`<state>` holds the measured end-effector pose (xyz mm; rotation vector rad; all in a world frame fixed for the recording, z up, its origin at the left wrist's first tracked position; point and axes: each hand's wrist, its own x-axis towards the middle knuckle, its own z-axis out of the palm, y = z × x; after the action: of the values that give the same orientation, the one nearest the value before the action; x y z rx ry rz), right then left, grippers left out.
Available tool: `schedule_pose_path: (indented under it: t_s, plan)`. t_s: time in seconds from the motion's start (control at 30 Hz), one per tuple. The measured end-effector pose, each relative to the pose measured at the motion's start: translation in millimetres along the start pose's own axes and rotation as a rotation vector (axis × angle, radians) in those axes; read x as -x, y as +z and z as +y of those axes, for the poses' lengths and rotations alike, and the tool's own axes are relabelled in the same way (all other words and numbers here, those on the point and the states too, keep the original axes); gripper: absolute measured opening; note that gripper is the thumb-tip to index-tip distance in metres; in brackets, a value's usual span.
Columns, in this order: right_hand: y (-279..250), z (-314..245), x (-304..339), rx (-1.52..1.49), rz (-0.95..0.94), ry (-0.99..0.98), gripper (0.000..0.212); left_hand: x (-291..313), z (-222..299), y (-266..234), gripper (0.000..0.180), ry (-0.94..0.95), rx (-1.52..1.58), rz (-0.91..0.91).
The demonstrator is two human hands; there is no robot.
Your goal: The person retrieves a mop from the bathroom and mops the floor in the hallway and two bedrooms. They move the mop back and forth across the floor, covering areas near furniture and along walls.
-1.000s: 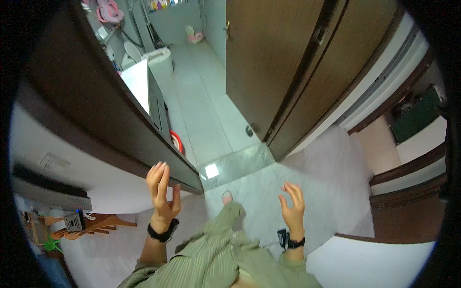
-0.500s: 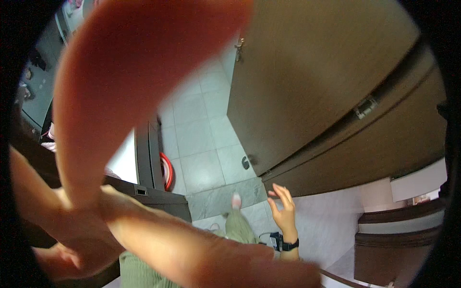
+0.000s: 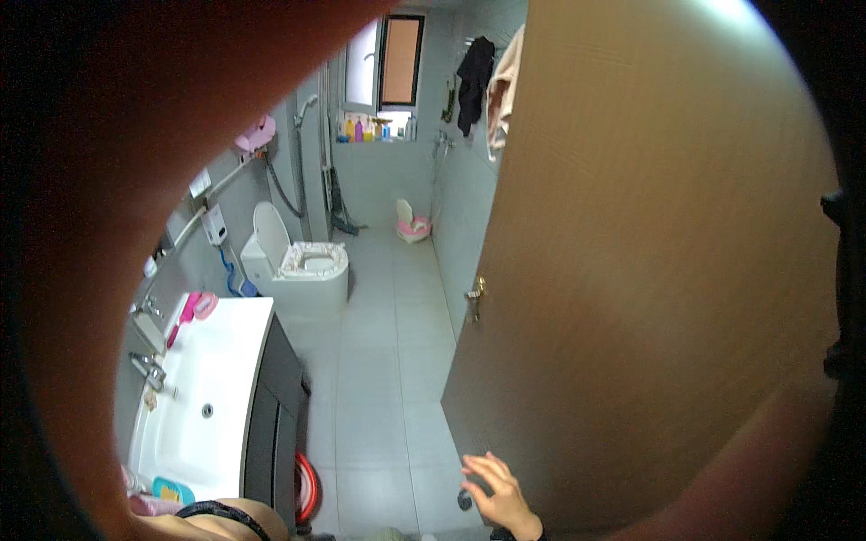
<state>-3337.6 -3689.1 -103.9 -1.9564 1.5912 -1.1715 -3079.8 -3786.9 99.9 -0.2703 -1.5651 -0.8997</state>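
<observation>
A brown door (image 3: pixel 649 252) stands open along the right side of a tiled bathroom, and my right hand (image 3: pixel 502 499) hangs at its near lower corner, the grip loosely spread with fingers slightly bent and thumb apart. On the feed I cannot tell whether the hand touches the door. My left hand (image 3: pixel 72 261) appears as a dark reddish blur close to the lens, filling the left side and arching over the top; I cannot tell whether its grip is spread or pressed together. A black strap (image 3: pixel 216 508) circles a forearm at near left. The metal door handle (image 3: pixel 476 290) sits on the door's left edge, well apart from my right hand and farther off.

To the left I see a white washbasin (image 3: pixel 221 361) with a metal faucet (image 3: pixel 149 368), set on a dark cabinet (image 3: pixel 275 397); a teal soap dish (image 3: pixel 173 490) rests at its near end. A red basin (image 3: pixel 313 487) lies on the floor just beside the cabinet. Farther off stands a white toilet (image 3: pixel 311 290), its lid raised. At the far wall, bottles (image 3: pixel 361 132) line the ledge below a window (image 3: pixel 400 61).
</observation>
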Motion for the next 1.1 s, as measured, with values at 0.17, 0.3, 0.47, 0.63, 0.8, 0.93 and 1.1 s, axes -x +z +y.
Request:
schedule_pose_path:
  t_s: [0.17,0.3,0.47,0.63,0.8,0.93,1.1]
  plan:
    - [30.8,24.2,-60.4,0.082,0.022,-0.147,0.042,-28.3,-40.2,-53.3,0.082,0.093,-0.141,0.007]
    - [19.6,31.9,-94.1,0.101,0.040,-0.026,0.040,-53.3,-57.3,-98.7,0.080,0.130,-0.204,0.007]
    - [-0.1,43.9,-128.7,0.137,0.106,0.126,0.041,-72.2,-83.0,-139.3,0.078,0.207,-0.260,0.054]
    - [4.8,82.3,-171.7,0.085,0.148,0.199,0.044,-91.9,-118.4,-172.0,0.076,0.209,-0.343,0.077]
    - [37.4,137.2,-266.7,0.005,0.100,0.114,0.044,-109.6,-159.1,-214.6,0.075,0.273,-0.510,0.106]
    - [70.7,174.3,-371.6,-0.110,0.077,0.047,0.038,-122.3,-196.9,-249.0,0.073,0.318,-0.722,0.167]
    - [86.9,201.2,-497.1,-0.236,0.047,-0.097,0.032,-142.1,-246.6,-290.3,0.071,0.366,-0.953,0.247]
